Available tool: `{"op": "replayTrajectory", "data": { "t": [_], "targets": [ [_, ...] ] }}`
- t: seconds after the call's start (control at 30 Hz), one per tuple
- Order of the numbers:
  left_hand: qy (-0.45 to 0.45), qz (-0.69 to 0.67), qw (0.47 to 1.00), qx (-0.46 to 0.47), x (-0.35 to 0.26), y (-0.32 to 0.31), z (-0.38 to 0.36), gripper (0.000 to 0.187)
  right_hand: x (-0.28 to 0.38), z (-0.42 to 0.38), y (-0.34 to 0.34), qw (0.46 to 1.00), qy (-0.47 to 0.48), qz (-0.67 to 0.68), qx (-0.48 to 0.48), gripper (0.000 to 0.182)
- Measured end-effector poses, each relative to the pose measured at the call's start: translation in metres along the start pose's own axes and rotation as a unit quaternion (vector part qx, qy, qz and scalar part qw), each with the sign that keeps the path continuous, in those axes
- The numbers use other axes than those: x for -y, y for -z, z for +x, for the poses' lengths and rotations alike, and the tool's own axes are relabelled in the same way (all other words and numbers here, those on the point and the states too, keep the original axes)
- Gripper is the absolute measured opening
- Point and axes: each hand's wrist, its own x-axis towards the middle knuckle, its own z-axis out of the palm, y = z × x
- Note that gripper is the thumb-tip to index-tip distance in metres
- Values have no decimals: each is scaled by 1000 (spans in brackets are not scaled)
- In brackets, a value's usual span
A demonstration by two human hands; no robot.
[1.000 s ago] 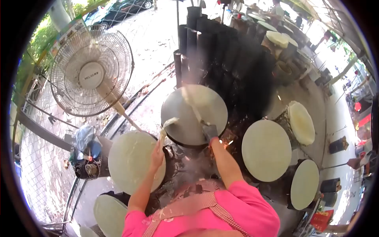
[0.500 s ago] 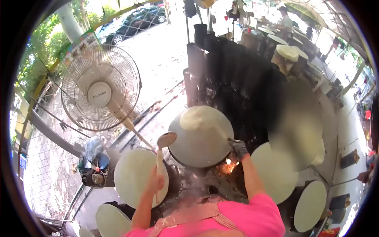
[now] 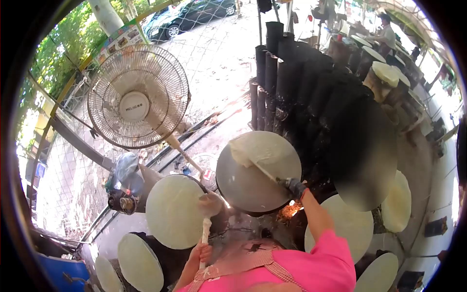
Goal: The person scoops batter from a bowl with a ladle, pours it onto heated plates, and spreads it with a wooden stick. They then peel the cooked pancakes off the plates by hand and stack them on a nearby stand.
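A round griddle (image 3: 258, 192) sits at the centre, with pale batter (image 3: 272, 148) over its upper part. My right hand (image 3: 296, 188), in a dark glove, grips a thin spreading stick (image 3: 262, 169) that reaches across the griddle to the batter's edge. Glowing embers (image 3: 290, 210) show just below that hand. My left hand (image 3: 203, 253) is closed round the pale handle of a ladle (image 3: 209, 205). The ladle's bowl is near the right edge of a round sheet-covered griddle (image 3: 170, 211), left of the central one.
A large fan (image 3: 138, 97) stands at the upper left by a wire fence. Dark upright cylinders (image 3: 292, 82) are stacked behind the griddle. Further round pale sheets (image 3: 340, 228) lie right and lower left. Another person (image 3: 387, 35) is far off at the upper right.
The view has shifted. The ladle has moved down from the central griddle's left rim, and my left hand is lower. The stick now shows across the griddle, and the batter covers more of its top.
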Motion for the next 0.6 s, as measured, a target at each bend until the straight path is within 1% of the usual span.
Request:
{"op": "replayTrajectory", "data": {
  "t": [0.03, 0.1, 0.13, 0.17, 0.2, 0.23, 0.27, 0.3, 0.33, 0.37, 0.4, 0.47, 0.5, 0.53, 0.6],
  "targets": [
    [1, 1, 1000, -15, 3, 1, -2, 17, -23, -6, 5, 998, 26, 50, 28, 26],
    [-27, 57, 996, -62, 11, -1, -7, 10, -1, -33, 5, 994, 87, -30, 56, 34],
    [-48, 96, 990, -89, 16, -5, -10, 8, 23, -54, -1, 980, 116, -151, 55, 41],
    [-70, 132, 981, -123, 22, -9, -14, 7, 28, -20, 29, 988, 92, -10, 126, 41],
    [-92, 169, 968, -161, 26, -17, -16, 8, 33, 13, 51, 970, 59, 136, 190, 42],
    [-112, 201, 953, -198, 32, -24, -18, 11, 51, 11, 33, 990, 36, 32, 130, 43],
    [-128, 223, 941, -222, 35, -31, -18, 15, 80, -9, 2, 995, 13, -75, 66, 45],
    [-136, 231, 936, -228, 36, -34, -18, 18, 89, -19, -16, 984, -13, -180, 3, 47],
    [-142, 226, 937, -226, 38, -35, -18, 22, 71, -5, -10, 972, 50, -218, 66, 49],
    [-113, 185, 964, -153, 33, -21, -18, 54, 45, 13, 2, 951, 115, -257, 127, 52],
    [-110, 192, 959, -178, 33, -11, -20, 54, 30, 10, 6, 939, 135, -281, 143, 50],
    [-113, 207, 947, -219, 34, 3, -17, 52, 30, -27, 4, 926, 137, -323, 136, 48],
    [-115, 236, 941, -214, 34, -4, -17, 55, 36, -38, 9, 924, 135, -330, 139, 47],
    [-127, 230, 944, -201, 35, -1, -16, 56, 42, -35, 14, 939, 104, -294, 144, 43],
    [-139, 222, 947, -184, 37, 13, -22, 58, 73, -22, -7, 970, 126, -192, 81, 36]
  ]
}}
